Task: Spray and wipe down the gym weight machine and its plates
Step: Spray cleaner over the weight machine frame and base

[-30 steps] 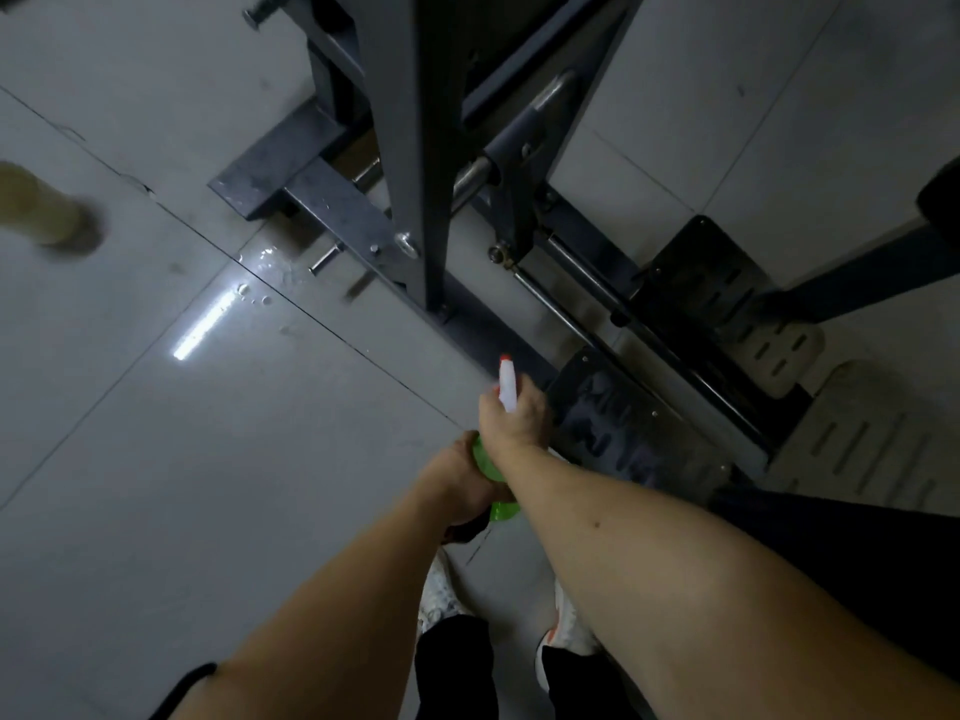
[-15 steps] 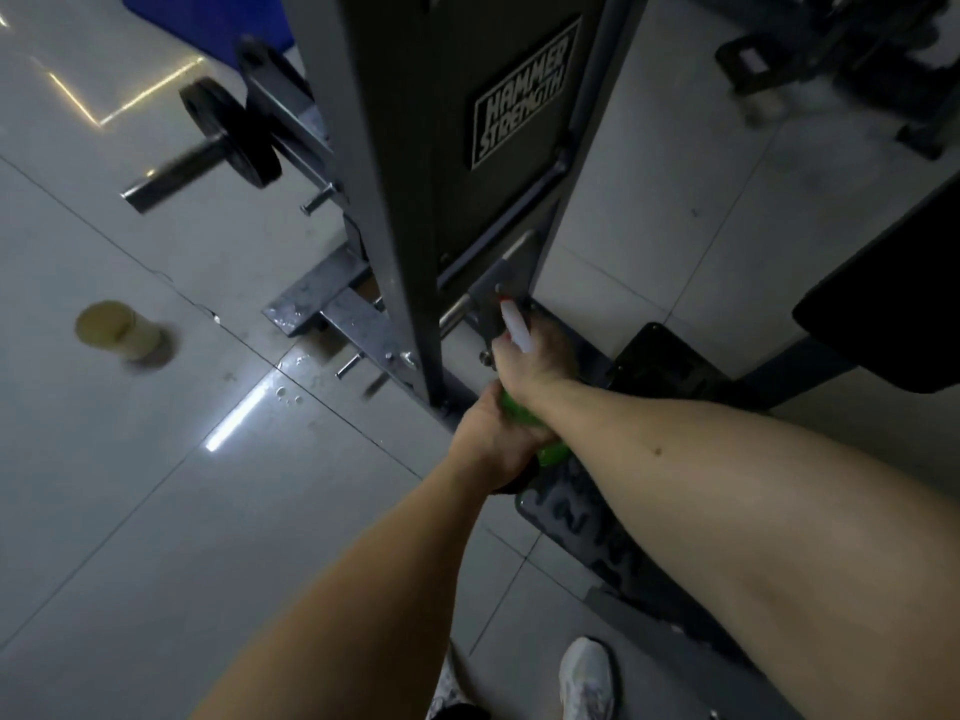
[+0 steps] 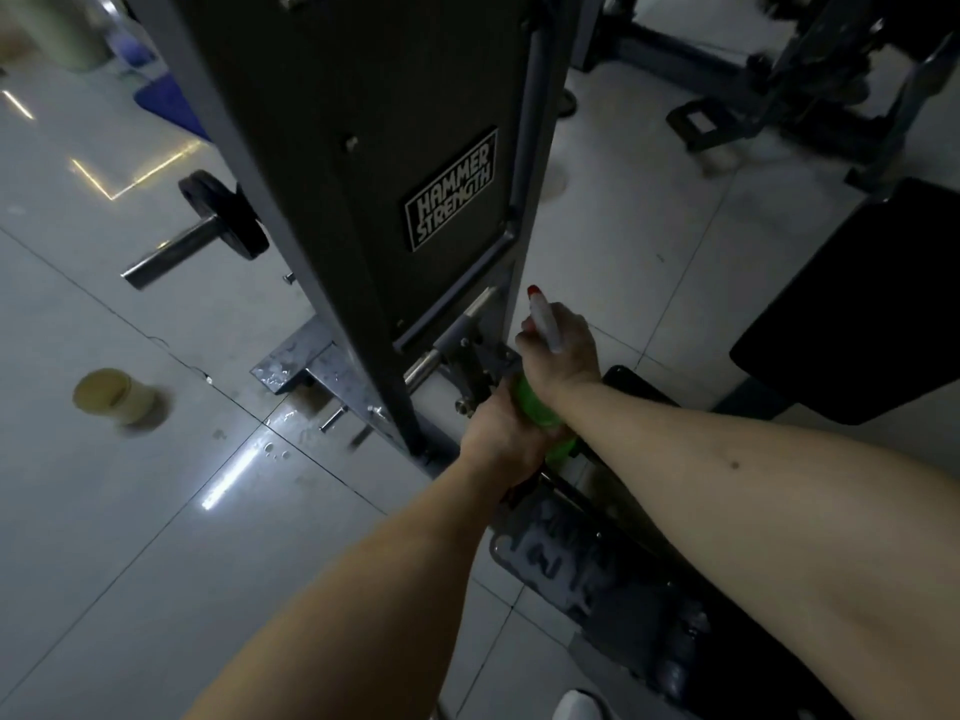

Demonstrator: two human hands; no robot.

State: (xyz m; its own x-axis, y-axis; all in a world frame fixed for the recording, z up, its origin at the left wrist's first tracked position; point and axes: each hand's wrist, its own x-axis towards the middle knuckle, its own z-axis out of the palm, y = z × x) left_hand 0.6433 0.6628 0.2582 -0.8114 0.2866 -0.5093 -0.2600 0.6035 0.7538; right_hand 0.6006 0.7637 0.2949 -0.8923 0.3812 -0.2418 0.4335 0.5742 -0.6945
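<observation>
A green spray bottle [image 3: 540, 407] with a white, red-tipped nozzle is held in both hands low beside the machine. My right hand [image 3: 563, 350] grips its white spray head, the nozzle pointing up and left at the dark upright column [image 3: 363, 148] of the weight machine labelled "Hammer Strength". My left hand [image 3: 501, 439] wraps round the green body from below. A black weight plate [image 3: 228, 213] sits on a steel peg at the column's left. The machine's wet base bracket [image 3: 296, 363] lies on the tiles.
A pale cylindrical cup [image 3: 117, 397] stands on the wet tiled floor at left. A black footplate [image 3: 587, 558] lies below my arms. A black padded seat [image 3: 852, 304] is at right, other machine frames [image 3: 779, 80] behind it. My white shoe [image 3: 579, 706] shows at the bottom.
The view has tilted up from the floor base to the column and its label. Both hands have lifted the bottle closer to the column's lower right edge.
</observation>
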